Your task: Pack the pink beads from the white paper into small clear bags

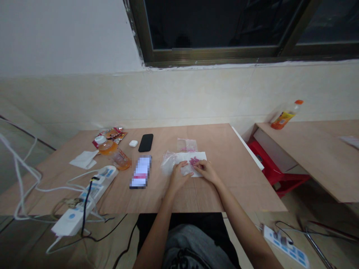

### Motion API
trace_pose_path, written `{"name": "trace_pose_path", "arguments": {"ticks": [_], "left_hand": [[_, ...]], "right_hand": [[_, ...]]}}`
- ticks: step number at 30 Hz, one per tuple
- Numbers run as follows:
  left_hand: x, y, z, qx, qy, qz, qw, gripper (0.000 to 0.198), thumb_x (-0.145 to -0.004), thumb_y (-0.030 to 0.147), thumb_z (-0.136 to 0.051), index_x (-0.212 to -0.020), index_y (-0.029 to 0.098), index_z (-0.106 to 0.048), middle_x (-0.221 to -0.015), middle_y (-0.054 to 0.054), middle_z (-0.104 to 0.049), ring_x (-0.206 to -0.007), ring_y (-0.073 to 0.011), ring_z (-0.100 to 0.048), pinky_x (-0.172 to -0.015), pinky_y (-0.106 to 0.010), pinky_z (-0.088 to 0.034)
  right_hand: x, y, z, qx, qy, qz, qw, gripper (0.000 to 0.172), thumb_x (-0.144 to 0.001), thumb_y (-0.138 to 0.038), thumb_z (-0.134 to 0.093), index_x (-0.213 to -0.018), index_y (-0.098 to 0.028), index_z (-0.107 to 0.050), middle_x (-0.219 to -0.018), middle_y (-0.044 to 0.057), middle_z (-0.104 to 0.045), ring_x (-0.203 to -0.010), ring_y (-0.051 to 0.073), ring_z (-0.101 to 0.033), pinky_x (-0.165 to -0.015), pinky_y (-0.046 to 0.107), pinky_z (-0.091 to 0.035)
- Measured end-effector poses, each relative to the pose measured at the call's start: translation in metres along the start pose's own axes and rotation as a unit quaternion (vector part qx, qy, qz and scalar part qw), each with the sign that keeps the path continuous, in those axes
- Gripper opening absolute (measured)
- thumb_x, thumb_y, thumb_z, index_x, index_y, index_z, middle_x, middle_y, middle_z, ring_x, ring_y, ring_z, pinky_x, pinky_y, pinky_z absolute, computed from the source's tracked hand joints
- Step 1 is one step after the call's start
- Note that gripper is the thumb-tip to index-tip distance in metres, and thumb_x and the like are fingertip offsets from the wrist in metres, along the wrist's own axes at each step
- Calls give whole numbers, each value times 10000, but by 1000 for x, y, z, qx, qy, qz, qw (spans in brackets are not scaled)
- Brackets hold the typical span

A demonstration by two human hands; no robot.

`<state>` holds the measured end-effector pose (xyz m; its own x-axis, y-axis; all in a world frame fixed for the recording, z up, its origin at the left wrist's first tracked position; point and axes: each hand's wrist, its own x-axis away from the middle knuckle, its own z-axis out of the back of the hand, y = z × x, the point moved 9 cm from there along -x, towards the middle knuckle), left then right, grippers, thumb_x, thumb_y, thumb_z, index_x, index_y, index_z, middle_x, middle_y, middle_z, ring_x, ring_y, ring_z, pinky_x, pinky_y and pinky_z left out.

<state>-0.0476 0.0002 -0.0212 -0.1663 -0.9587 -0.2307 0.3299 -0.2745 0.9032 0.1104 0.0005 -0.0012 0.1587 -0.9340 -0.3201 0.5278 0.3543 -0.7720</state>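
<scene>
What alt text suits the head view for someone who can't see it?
The left hand presses a clear plastic bag on a wooden table while the right hand touches pink beads on a white sheet. A second small bag lies beyond them.

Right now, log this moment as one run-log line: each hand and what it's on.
left hand: on clear plastic bag | right hand: fingertips at pink beads on white paper | nearby: small plastic bag

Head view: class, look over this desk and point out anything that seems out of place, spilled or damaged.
A plastic bottle lies on its side on the desk with orange liquid inside, though no spill shows. A white power strip looks odd too: it runs over the desk's front edge and partly overhangs it.
</scene>
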Motion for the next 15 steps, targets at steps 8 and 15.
{"name": "trace_pose_path", "arguments": {"ticks": [8,15], "left_hand": [[0,1,1,0,5,5,1000,571,-653,186,-771,-1183,228,-563,-1159,-75,-627,-1095,-218,-588,-941,-390,-450],[1,4,3,5,9,13,1000,551,-652,185,-768,-1166,228,-573,-1148,-74,-633,-1090,-216,-589,-940,-387,-447]], "right_hand": [[0,4,3,22,-18,0,1000,246,-864,-398,-577,-903,-223,-746,-820,57,-723,-688,175,-592,-671,289,-426],[1,32,26,142,29,-60,988,210,-839,-319,-577,-931,-219,-736,-771,46,-697,-687,172,-573,-691,287,-376]]}}
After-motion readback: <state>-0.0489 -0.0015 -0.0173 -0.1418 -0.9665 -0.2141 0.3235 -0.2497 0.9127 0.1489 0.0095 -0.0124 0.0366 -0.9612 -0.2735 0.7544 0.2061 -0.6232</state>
